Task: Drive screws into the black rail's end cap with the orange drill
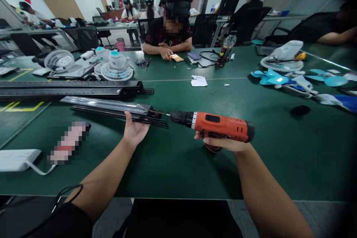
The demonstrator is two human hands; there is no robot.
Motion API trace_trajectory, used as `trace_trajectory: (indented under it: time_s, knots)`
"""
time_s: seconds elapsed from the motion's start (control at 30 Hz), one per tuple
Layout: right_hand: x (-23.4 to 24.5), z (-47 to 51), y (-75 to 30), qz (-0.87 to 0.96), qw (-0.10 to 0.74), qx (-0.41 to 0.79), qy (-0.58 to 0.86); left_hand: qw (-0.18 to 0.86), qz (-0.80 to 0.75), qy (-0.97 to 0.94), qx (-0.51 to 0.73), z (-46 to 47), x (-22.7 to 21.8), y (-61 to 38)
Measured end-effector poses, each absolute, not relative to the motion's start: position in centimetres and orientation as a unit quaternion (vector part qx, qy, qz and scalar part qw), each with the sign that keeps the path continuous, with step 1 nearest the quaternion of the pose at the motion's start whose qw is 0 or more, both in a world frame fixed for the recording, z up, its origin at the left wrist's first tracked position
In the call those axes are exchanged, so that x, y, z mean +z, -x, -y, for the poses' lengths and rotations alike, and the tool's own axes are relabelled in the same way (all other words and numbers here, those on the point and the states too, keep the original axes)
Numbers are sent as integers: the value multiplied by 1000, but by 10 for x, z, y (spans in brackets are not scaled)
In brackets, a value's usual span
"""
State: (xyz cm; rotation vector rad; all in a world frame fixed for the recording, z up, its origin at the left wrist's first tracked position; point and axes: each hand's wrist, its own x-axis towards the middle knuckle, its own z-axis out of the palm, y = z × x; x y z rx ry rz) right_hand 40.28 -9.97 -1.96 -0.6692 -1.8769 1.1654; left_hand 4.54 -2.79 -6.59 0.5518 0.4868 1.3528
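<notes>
The room is a wide office with other people sitting at desks, and the green table [167, 174] runs across it under the red drill [225, 124]. Beyond the drill, on the opposite side, a co-worker [167, 35] leans on the table with a phone [177, 58]. Behind the drill there are also a piece of white paper [199, 81] and, farther, a dark bottle [224, 52]. To its right lie a black object [300, 110] and light-blue fan blades [270, 77]. Far to its left stand white fans [116, 71], and in front of them long black rails [64, 91] reach along the table; these are the nearest big obstacle on that side. Nearer the person, left of the drill, are a blurred phone-like object [71, 143] and a white box [18, 160] with a cable.

The right hand [223, 143] grasps the drill, its fingers bent around the handle. The left hand [136, 132] is turned upward and supports the black bar [111, 105], just left of the drill; its thumb stands up, but the other fingers are partly hidden. The bit [164, 113] points at the bar's end; I cannot tell how deep it goes. Between the drill and the table's front edge, a strip of green surface gives room for the wrists.
</notes>
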Motion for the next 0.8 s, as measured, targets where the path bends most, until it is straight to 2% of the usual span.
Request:
trace_trajectory:
  time_s: [0.8]
  knots:
    - [-20, 103, -404, 718, 396, 493, 290, 714, -224, -244, 617, 29, -65, -46]
